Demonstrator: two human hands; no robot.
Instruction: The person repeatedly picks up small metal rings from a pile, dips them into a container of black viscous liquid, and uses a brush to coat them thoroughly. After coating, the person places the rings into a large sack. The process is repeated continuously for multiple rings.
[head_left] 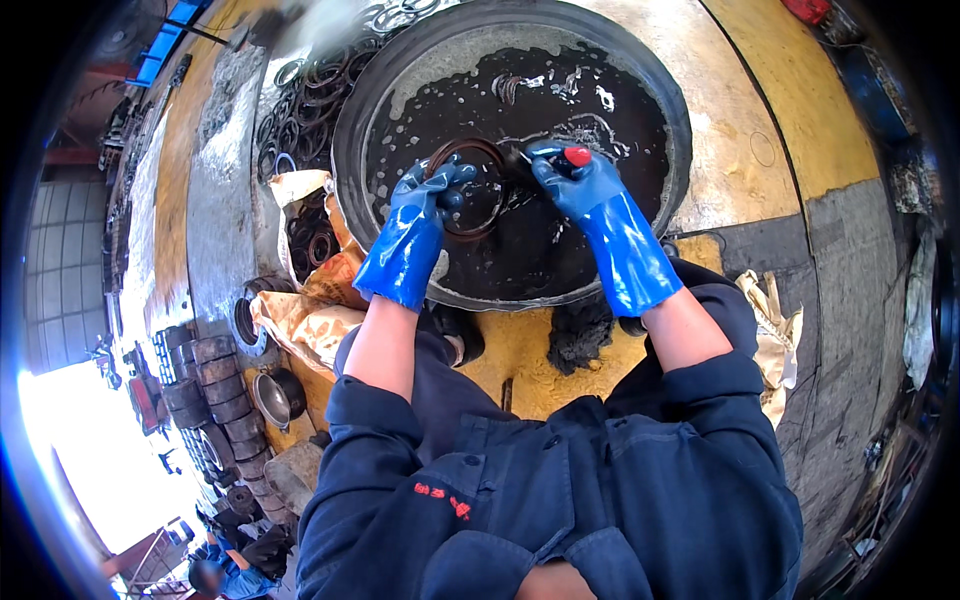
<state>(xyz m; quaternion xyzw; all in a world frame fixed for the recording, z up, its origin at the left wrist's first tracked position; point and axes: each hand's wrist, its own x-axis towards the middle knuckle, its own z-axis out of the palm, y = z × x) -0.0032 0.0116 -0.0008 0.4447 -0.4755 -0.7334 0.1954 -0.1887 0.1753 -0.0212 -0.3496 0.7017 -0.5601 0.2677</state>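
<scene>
Over a wide round tub of dark, foamy liquid, my left hand, in a long blue rubber glove, is closed on the left side of a reddish-brown ring. The ring is tilted up above the liquid. My right hand, gloved alike, grips what looks like a brush with a red handle end. The brush's dark head meets the ring's right side; its exact contact is hard to make out against the black liquid. A few more rings show in the liquid at the tub's far side.
Many dark rings lie heaped left of the tub. An open paper sack with rings stands at its left edge, a metal pot nearer me. A crumpled sack lies right. Stacked cylindrical parts and another person are lower left.
</scene>
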